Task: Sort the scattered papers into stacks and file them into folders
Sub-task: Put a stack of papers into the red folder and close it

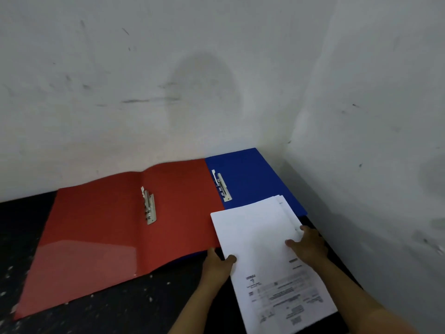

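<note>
While both folders lie open | L hand (218,263) & R hand (307,244) pinch papers (262,239)

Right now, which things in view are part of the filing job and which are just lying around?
In the job:
- paper stack, held by left hand and right hand
- red folder, open
- blue folder, open

Lying about:
- pale scraps on the dark floor
</note>
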